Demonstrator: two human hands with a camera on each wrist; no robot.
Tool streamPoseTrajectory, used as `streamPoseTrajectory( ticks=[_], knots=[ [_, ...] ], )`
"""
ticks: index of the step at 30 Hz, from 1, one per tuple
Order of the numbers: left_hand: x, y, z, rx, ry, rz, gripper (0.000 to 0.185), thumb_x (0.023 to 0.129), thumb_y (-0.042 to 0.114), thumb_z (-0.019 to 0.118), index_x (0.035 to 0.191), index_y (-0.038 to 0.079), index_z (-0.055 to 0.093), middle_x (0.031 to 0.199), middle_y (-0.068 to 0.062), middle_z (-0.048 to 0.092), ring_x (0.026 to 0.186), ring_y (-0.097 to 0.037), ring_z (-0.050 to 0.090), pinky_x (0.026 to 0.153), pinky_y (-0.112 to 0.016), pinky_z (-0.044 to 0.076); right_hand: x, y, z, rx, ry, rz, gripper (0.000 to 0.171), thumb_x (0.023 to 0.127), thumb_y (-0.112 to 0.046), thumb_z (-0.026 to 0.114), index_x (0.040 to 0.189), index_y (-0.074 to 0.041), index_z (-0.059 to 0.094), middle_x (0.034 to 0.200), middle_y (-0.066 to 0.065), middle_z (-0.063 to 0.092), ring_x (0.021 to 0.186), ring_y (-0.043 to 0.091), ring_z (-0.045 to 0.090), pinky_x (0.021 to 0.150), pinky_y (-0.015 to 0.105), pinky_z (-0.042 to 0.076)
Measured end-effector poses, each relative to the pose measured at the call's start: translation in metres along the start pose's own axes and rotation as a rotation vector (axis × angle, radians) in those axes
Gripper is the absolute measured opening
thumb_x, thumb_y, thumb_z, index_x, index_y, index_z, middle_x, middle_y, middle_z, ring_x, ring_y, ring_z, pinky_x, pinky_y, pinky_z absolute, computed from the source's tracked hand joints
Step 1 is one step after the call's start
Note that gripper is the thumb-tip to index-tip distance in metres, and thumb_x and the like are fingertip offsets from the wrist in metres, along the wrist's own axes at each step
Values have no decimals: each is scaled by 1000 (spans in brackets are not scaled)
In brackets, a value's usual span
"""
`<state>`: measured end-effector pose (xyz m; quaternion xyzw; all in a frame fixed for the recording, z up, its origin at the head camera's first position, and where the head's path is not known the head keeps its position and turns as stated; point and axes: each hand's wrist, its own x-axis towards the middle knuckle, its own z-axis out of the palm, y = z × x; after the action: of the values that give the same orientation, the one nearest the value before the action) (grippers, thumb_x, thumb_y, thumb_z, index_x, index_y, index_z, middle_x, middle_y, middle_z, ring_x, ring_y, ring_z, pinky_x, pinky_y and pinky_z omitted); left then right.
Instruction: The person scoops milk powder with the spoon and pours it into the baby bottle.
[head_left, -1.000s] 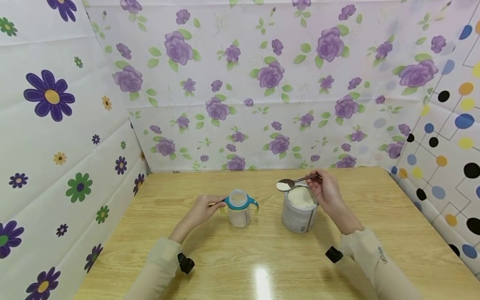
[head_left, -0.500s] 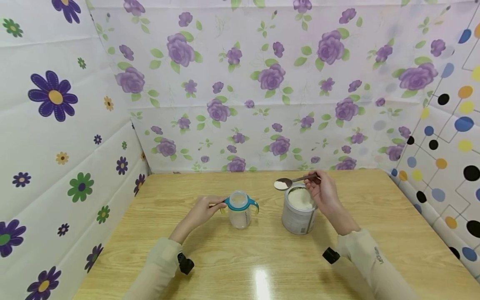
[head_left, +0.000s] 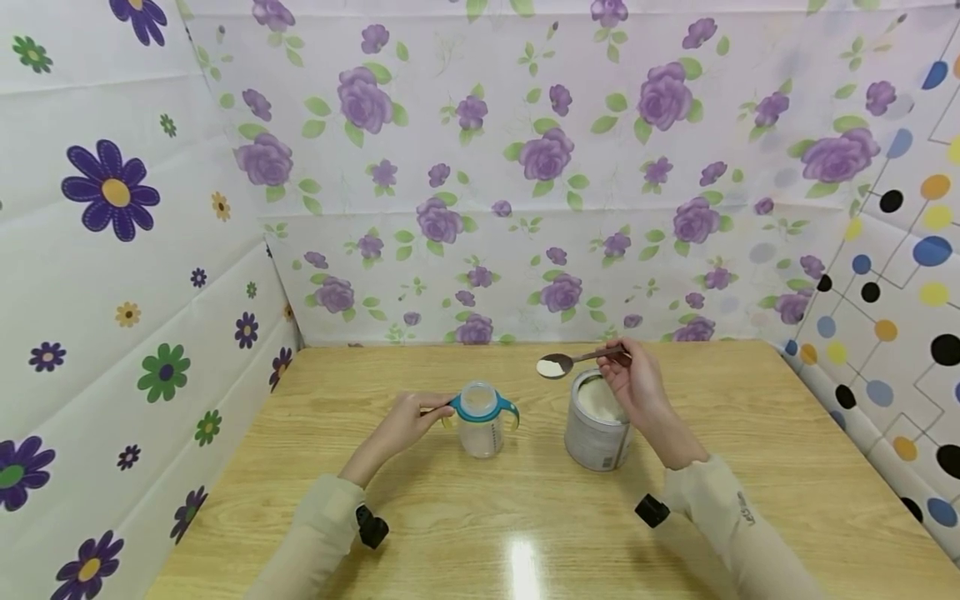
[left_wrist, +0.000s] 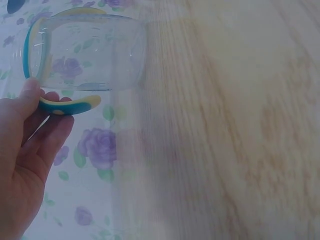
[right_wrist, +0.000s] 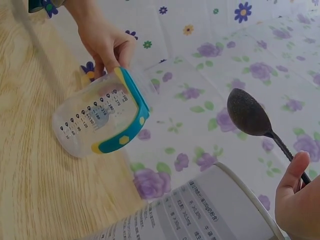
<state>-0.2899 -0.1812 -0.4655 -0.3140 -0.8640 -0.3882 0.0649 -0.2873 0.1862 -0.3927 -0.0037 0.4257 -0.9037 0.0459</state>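
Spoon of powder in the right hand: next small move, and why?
Probably carry the spoon further left until its bowl is over the baby bottle. It holds white powder, has cleared the powder can and hangs between can and bottle. The bottle mouth is open and the left hand grips its handle.

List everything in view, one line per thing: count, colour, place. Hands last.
bottle: one, clear with teal and yellow handles, upright on the table, left of the can.
can: one, silver, open, white powder inside, right of the bottle.
spoon: one, dark metal, powder in its bowl, in the air between can and bottle.
table: one, light wood, under everything.
wall covering: flowered and dotted sheets, around the table.
left hand: one, holds the bottle's handle.
right hand: one, fingers pinch the spoon's handle.
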Motion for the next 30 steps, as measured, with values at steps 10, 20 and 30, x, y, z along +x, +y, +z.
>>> streamPoseTrajectory(
  ticks=[10, 20, 30],
  knots=[
    [3, -3, 0, -6, 7, 21, 33, 94, 15, 61, 125, 5, 65, 117, -13, 69, 102, -25, 70, 81, -27, 57, 3, 4, 4, 3, 3, 2, 36, 106, -16, 29, 85, -6, 57, 81, 3, 64, 66, 9, 60, 60, 14, 50],
    [1, -2, 1, -26, -13, -14, 32, 95, 15, 61, 126, 7, 65, 119, -11, 69, 104, -24, 69, 82, -26, 57, 2, 11, 7, -17, -22, 32, 35, 106, -17, 31, 86, -6, 57, 84, 3, 64, 68, 9, 61, 65, 14, 51],
    [1, -1, 0, -14, -6, -6, 32, 94, 12, 61, 125, 6, 66, 118, -13, 69, 104, -26, 69, 81, -28, 57, 3, 16, 12, -31, -37, 26, 36, 107, -19, 29, 89, -6, 57, 86, 4, 64, 70, 9, 62, 66, 15, 52]
  ],
)
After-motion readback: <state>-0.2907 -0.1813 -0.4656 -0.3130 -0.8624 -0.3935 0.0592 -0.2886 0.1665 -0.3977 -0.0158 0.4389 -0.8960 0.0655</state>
